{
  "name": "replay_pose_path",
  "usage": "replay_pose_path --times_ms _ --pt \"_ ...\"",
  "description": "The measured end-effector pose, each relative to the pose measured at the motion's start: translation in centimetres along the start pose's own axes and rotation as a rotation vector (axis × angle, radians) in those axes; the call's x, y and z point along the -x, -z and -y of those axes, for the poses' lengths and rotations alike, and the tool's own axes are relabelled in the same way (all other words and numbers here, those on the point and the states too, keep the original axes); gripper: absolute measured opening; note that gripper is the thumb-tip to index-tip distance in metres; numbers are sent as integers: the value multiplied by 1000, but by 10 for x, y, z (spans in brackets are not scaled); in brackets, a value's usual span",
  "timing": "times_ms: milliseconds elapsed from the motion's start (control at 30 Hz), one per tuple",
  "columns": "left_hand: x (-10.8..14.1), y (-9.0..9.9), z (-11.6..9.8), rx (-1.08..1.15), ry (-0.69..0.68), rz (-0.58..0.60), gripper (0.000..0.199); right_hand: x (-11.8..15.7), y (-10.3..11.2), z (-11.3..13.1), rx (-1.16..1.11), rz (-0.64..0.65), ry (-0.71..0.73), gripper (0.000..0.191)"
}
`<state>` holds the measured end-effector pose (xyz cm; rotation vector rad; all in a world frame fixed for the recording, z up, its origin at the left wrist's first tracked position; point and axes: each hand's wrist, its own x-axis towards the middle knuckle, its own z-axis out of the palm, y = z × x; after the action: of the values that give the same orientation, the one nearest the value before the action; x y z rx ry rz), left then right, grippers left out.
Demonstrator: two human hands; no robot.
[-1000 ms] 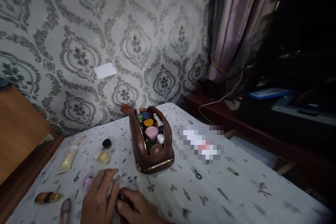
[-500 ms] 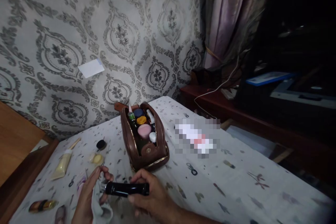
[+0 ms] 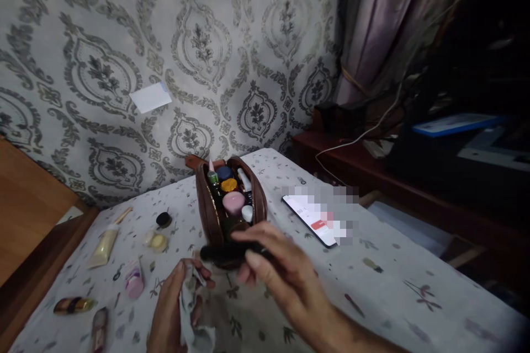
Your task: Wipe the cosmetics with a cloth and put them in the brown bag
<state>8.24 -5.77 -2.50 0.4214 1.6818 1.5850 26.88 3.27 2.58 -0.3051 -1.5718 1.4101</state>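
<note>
My right hand [image 3: 290,276] grips a slim black bottle [image 3: 221,254], smeared by motion, in front of the bag's near end. In my left hand [image 3: 165,306] a pale crumpled cloth [image 3: 192,309] is held between thumb and fingers, just below and left of the bottle. The brown zippered toiletry bag [image 3: 206,215] stands unzipped, its near end hidden behind my right hand and the bottle. Inside it are a pink-lidded jar [image 3: 233,203], a yellow-capped container [image 3: 229,185], a white cap [image 3: 247,213] and a green-capped item [image 3: 212,177].
Left of the bag lie a cream tube [image 3: 103,245], a round black lid [image 3: 163,219], a small pot [image 3: 158,241], a pink tube [image 3: 133,280], a gold-and-black bottle [image 3: 73,305] and a lipstick-like tube [image 3: 99,328]. A phone [image 3: 308,220], partly pixelated, lies right of the bag.
The black bottle has left the cloth; my right hand has carried it up and right, closer to the bag. My left hand, still with the cloth, has shifted right in view.
</note>
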Motion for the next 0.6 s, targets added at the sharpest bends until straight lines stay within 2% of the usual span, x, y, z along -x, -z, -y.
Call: replay_pose_path --times_ms 100,200,367,500,600 --pt "2 -2 5 17 36 65 53 -33 17 24 156 -116 102 21" --pt "-3 3 20 19 49 107 52 -71 29 31 314 -157 159 19" --pt "-11 7 38 -5 12 149 54 -125 31 13 543 -47 219 17" --pt "-8 3 36 9 -23 174 55 -154 21 -3 755 64 145 14" --pt "-7 1 34 7 -36 157 56 -167 11 -9 914 170 33 14"
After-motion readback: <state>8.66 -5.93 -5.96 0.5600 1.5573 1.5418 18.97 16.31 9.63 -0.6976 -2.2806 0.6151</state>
